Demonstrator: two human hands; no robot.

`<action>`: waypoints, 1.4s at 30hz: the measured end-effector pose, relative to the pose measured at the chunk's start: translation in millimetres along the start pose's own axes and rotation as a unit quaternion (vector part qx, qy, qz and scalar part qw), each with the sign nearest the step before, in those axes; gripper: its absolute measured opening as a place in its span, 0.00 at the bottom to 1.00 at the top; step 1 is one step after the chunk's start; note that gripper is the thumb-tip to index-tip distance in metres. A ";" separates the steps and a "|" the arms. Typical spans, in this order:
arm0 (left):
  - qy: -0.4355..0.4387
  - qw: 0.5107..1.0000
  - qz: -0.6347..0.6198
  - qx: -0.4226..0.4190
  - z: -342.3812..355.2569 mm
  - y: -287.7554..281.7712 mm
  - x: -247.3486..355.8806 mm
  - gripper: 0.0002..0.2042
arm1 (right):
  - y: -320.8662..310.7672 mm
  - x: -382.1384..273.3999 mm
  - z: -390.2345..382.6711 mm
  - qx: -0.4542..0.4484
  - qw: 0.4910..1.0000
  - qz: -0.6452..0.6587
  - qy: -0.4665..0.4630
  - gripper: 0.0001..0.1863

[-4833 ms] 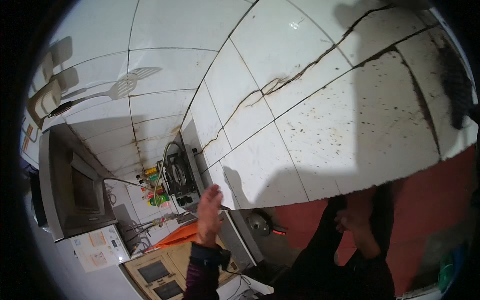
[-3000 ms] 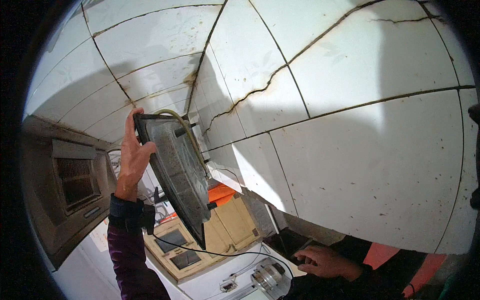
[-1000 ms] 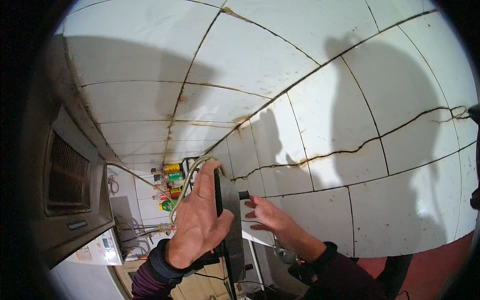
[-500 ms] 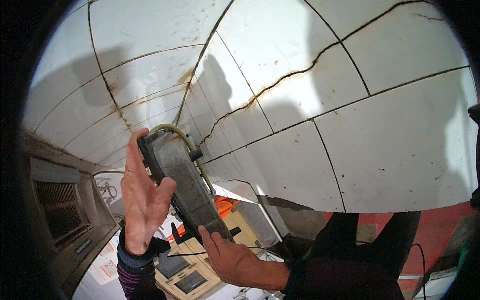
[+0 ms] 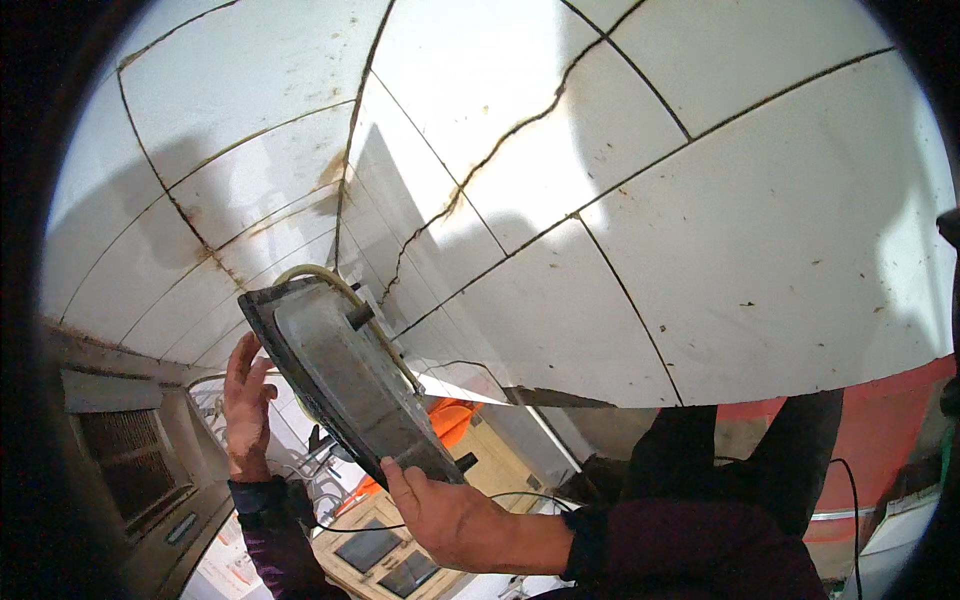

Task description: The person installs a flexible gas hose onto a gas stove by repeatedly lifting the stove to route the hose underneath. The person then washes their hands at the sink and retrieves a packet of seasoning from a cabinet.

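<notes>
The right hand point(image 5: 455, 515) gripped the lower end of the boxy, black-rimmed grey metal stove point(image 5: 355, 370), apparently steadying its tilt, stubby black legs point(image 5: 360, 317) outward, near the cracked white-tiled counter's point(image 5: 760, 260) left end. The left hand point(image 5: 250, 405), open and loosely curled, hung beside its upper edge, perhaps guarding balance; contact was unclear. An olive hose point(image 5: 320, 270) curved around the top.

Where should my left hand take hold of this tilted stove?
Probably the upper dark rim, from the left: the stove is tipped up, baring that long edge toward your left hand, while your right hand holds its lower end.
</notes>
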State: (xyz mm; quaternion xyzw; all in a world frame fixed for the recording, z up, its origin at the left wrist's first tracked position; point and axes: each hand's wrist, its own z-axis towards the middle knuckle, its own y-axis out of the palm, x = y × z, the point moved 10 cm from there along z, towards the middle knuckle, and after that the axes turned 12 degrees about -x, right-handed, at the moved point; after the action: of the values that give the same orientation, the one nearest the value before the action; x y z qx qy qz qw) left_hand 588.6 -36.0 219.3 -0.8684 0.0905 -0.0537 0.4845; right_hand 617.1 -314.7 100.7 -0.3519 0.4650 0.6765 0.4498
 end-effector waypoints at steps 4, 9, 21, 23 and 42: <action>-0.024 0.997 -0.025 -0.074 -1.7 3.0 -23.2 0.30 | -1.3 8.7 -5.4 0.015 0.999 0.039 0.021 0.39; 0.088 0.993 0.006 -0.085 15.1 2.9 -33.7 0.28 | -6.3 9.4 -9.9 0.033 0.999 0.027 0.023 0.39; 0.089 0.990 0.097 -0.041 -1.5 -11.9 13.2 0.19 | 9.9 22.4 -15.6 -0.004 0.999 -0.022 0.033 0.40; 0.185 0.955 0.228 -0.031 -8.3 -7.5 68.9 0.18 | 10.5 16.1 -12.8 0.031 0.997 -0.071 0.005 0.40; 0.253 0.879 0.396 -0.078 -5.3 49.0 242.3 0.08 | 3.4 -5.9 2.7 -0.004 0.998 -0.047 0.029 0.39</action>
State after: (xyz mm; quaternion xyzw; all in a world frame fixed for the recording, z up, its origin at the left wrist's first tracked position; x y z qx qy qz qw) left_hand 819.4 -116.3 181.8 -0.7521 0.5499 -0.0681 0.3568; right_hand 615.8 -314.4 107.9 -0.3945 0.4580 0.6458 0.4664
